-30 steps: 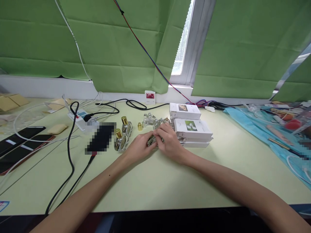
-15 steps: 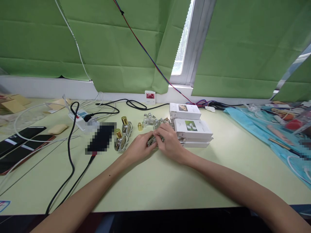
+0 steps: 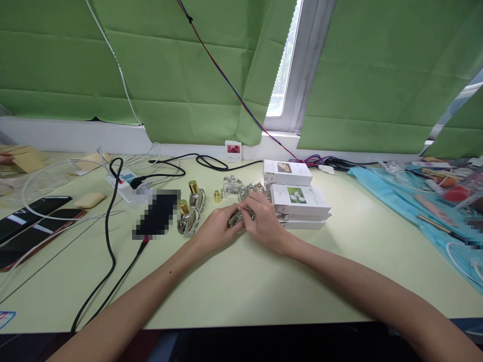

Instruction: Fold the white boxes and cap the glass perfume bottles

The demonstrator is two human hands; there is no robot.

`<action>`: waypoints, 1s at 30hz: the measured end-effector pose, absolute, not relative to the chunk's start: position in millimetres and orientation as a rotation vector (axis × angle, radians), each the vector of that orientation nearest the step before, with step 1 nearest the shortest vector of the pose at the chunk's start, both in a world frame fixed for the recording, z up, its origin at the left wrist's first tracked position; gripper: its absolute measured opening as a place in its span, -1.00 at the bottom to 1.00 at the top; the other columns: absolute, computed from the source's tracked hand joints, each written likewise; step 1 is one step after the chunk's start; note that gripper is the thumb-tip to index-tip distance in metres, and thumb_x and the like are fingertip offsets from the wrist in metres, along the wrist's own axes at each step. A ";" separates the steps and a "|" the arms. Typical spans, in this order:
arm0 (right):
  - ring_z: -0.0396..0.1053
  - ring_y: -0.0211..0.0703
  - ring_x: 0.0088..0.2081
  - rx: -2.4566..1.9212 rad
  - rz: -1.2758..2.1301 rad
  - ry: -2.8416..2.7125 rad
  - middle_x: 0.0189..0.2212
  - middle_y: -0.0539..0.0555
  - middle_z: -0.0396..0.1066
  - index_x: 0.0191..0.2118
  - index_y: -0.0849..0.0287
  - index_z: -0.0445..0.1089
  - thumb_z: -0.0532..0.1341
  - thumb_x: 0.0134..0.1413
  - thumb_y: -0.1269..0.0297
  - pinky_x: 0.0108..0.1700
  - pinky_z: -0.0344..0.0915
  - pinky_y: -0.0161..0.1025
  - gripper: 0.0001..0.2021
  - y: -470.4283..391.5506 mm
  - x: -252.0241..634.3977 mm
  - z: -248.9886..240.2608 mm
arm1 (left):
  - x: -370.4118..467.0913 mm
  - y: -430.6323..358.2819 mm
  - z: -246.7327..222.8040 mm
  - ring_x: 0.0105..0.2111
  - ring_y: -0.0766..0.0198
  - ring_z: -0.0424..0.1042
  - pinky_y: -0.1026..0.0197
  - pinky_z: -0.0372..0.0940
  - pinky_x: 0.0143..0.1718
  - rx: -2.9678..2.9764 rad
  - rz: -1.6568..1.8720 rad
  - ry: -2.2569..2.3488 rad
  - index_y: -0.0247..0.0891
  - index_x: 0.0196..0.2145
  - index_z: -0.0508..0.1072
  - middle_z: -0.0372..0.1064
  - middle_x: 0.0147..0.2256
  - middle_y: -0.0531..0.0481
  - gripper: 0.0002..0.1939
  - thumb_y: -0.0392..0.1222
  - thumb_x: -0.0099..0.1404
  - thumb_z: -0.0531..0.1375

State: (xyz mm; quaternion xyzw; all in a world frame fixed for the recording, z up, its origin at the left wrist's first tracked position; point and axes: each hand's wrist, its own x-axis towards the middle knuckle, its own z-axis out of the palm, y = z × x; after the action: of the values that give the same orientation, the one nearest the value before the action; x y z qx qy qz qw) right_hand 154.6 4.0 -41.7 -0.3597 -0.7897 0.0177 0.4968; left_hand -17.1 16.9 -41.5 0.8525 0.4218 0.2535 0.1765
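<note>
Glinting between hands point(image 3: 261, 218): clear glass bottle point(image 3: 235, 218), part-hidden.

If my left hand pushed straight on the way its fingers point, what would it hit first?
Probably the right hand: its fingers lie just ahead of the left hand, with a glass item between the two. Depth is unclear, so I can't say whether the fingertips touch.

The pale green counter point(image 3: 241, 296) carries stacked white boxes point(image 3: 302, 203). Left of the boxes lie clear glass bottles point(image 3: 232, 186), then a small gold cap point(image 3: 218, 196), two gold-capped bottles point(image 3: 188, 221), a blurred dark device point(image 3: 156, 215), a white power strip point(image 3: 124, 187) and, farthest out, two dark phones point(image 3: 33, 229). Right of the boxes spreads a blue sheet point(image 3: 372, 180).
</note>
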 end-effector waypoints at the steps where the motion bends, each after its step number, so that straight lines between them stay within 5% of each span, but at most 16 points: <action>1: 0.22 -0.08 -0.29 -0.876 0.032 -1.923 -0.39 0.06 0.30 -0.39 0.09 0.24 0.09 0.28 0.52 -0.18 0.27 -0.13 -0.77 3.8 154.6 -42.0 | -17.2 17.0 -41.8 -0.52 0.31 0.24 0.25 0.09 -0.44 2.415 0.721 1.194 -0.23 -0.22 0.38 0.37 -0.44 0.07 -0.85 -0.12 0.38 0.10; 30: 0.38 -0.05 -0.20 -0.881 0.042 -1.832 -0.30 0.10 0.41 -0.19 0.10 0.38 0.15 0.34 0.44 -0.19 0.36 -0.14 -0.89 2.4 153.7 -53.3 | -18.0 17.2 -41.5 -0.50 0.27 0.30 0.23 0.11 -0.43 2.406 0.714 1.197 -0.25 -0.16 0.44 0.43 -0.41 0.02 -0.77 -0.05 0.41 0.11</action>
State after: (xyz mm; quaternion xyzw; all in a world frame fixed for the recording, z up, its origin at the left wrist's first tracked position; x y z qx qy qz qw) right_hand 153.7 2.4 -53.3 -0.3685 -0.7662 0.0177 0.5261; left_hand -18.0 17.2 -41.5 0.8512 0.4237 0.2526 0.1795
